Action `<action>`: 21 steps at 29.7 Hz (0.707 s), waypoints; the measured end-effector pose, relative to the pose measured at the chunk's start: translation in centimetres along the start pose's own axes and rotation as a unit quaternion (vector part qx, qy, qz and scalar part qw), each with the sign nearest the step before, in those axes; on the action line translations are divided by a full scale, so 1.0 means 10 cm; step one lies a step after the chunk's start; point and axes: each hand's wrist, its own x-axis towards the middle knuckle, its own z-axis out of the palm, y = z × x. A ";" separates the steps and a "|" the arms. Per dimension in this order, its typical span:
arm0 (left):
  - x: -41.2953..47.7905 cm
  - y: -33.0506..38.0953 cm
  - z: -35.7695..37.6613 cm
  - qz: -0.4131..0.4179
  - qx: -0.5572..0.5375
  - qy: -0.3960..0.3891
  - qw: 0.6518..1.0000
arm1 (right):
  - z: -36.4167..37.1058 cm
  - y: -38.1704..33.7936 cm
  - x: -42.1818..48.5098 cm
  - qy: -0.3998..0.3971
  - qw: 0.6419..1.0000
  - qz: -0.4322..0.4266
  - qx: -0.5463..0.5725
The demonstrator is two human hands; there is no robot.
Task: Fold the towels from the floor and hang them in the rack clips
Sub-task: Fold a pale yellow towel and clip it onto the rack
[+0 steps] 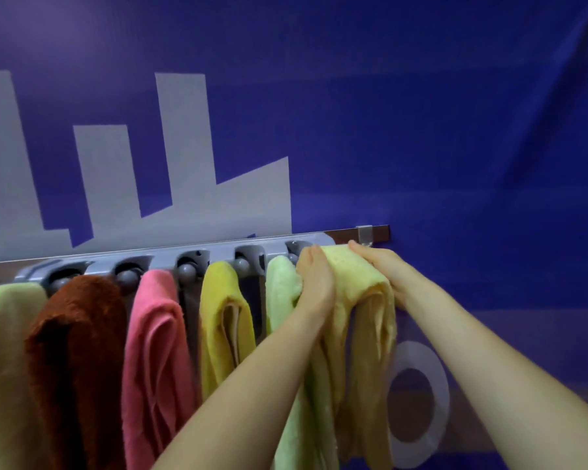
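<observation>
Along the grey rack I see a row of hung towels. At its right end my left hand and right hand both clutch the top of the pale yellow towel, fluffy, folded double, hanging down.

no legible txt, labels or nos. anywhere

Even, soft indoor light, faint shadows; slightly soft focus, wide-angle bending at edges.
</observation>
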 end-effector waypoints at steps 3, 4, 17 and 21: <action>0.07 -0.07 0.03 -0.001 0.028 -0.006 1.000 | 0.06 0.13 0.09 0.025 1.000 -0.003 -0.018; 0.08 -0.11 0.05 0.014 0.055 -0.014 0.998 | 0.07 0.19 0.13 0.017 1.000 -0.007 -0.018; -0.67 -0.24 -0.15 0.017 0.078 -0.127 0.989 | 0.26 0.55 -0.70 0.140 0.979 -0.148 0.027; -1.04 -0.44 -0.33 0.065 0.048 -0.158 0.984 | 0.41 0.84 -1.23 0.113 0.981 -0.150 0.035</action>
